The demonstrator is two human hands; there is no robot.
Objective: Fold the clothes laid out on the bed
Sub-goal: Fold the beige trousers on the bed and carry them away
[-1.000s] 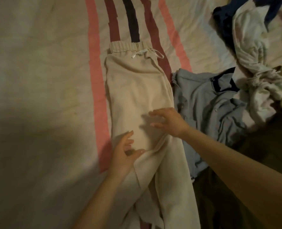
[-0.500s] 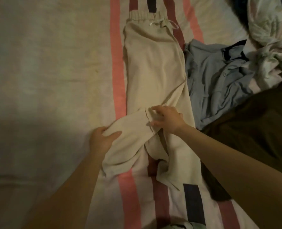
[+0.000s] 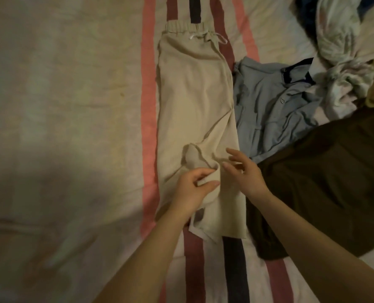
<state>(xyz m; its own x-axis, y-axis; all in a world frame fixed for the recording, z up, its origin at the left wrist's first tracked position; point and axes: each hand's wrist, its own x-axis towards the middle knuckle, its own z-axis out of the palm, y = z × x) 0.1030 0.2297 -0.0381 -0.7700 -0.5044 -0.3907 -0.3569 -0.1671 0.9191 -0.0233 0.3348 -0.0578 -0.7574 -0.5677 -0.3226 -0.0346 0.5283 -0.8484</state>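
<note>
Beige trousers point(image 3: 194, 99) are lying lengthwise down the middle of the frame on a striped bedsheet point(image 3: 61, 106), with the drawstring waistband point(image 3: 190, 29) at the top centre and the leg ends toward the bottom. The left hand point(image 3: 192, 191) is sitting at lower centre, its thumb and fingers pinching a bunched fold of the trouser leg. The right hand point(image 3: 245, 171) is hovering just beside it to the right, fingers spread wide and holding nothing, over the trouser cloth. A blue shirt point(image 3: 275, 106) is lying crumpled just right of the trousers, touching their edge. A dark brown garment point(image 3: 326, 182) is spreading across the lower right, and a white patterned cloth point(image 3: 339, 51) is heaped in the upper right.
</note>
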